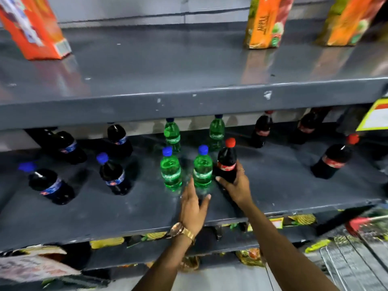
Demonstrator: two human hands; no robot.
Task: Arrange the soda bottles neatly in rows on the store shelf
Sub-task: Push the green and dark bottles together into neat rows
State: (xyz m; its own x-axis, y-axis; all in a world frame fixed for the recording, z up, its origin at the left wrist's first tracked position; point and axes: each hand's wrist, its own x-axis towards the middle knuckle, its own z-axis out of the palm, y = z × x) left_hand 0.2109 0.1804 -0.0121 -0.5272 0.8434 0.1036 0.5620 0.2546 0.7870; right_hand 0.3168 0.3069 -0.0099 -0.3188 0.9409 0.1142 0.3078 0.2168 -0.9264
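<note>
My right hand (237,185) grips a red-capped cola bottle (227,162) upright on the grey middle shelf (147,211), just right of a green bottle (202,168). My left hand (193,204), wearing a gold watch, lies open in front of that green bottle, fingers near its base. Another green bottle (170,170) stands to the left, two more (172,134) (216,131) behind. Several blue-capped dark bottles (112,175) (49,183) stand at the left. Red-capped colas (336,157) (261,131) stand at the right.
The upper shelf (168,66) carries a red juice carton (35,26) at left and two orange cartons (266,22) (348,19) at right. A yellow price tag (375,116) hangs at the right edge. Snack packets (252,257) fill the shelf below.
</note>
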